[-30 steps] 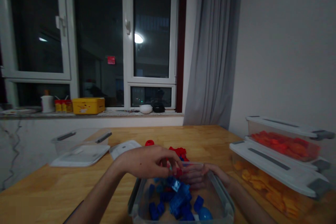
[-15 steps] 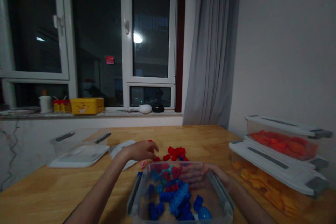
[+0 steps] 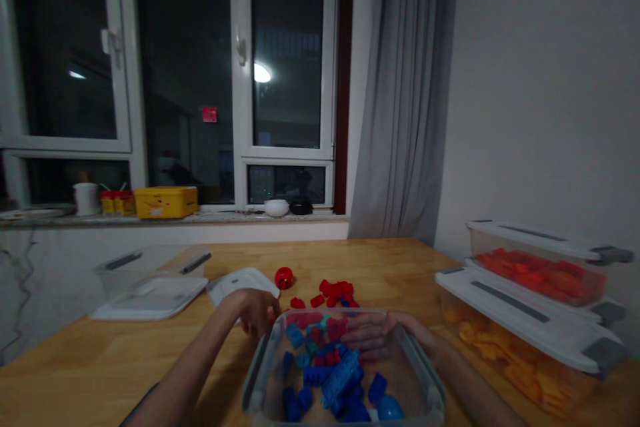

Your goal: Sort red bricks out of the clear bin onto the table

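A clear plastic box with grey side clips stands in front of me, holding several blue blocks and a blue dome-shaped piece. My right hand lies along its far wall, thumb at the rim and fingers stretched, seen through the plastic; it holds the box. At the box's far left corner, my left hand is low over the table with fingers curled down. Whatever is under or between those fingers is hidden. Beyond the box lie red blocks and a round red piece.
A white lid lies behind my left hand. Left of it stand another clear box and a white lid. On the right, lidded boxes hold red pieces and orange-yellow pieces. The windowsill behind bears a yellow box.
My left hand has moved left and nearer, from over the red pieces to the box's far left corner, its fingers now curled down. The round red piece is uncovered. My right hand stays put.
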`<state>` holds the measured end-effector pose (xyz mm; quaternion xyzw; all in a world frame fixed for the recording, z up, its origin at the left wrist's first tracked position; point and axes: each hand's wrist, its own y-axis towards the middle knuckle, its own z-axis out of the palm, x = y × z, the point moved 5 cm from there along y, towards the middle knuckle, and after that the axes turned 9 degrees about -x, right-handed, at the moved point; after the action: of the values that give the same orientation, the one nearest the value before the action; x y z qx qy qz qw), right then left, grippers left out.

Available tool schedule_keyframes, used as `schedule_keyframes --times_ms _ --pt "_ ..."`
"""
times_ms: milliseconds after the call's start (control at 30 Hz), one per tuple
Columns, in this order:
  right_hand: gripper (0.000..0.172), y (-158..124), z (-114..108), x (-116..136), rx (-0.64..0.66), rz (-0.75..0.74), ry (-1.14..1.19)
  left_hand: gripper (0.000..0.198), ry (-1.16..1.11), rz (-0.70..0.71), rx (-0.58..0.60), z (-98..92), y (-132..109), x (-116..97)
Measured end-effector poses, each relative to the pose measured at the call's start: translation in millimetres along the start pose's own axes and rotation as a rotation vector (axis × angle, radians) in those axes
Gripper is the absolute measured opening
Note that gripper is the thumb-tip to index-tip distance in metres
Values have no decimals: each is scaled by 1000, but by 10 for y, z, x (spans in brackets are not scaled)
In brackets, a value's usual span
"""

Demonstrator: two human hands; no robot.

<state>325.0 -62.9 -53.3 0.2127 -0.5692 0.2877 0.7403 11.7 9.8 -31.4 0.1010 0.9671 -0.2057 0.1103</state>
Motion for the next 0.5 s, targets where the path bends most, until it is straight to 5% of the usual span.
schedule_keyframes --times_ms 500 --pt "59 -21 54 27 46 17 71 19 -24 52 -39 15 -50 -99"
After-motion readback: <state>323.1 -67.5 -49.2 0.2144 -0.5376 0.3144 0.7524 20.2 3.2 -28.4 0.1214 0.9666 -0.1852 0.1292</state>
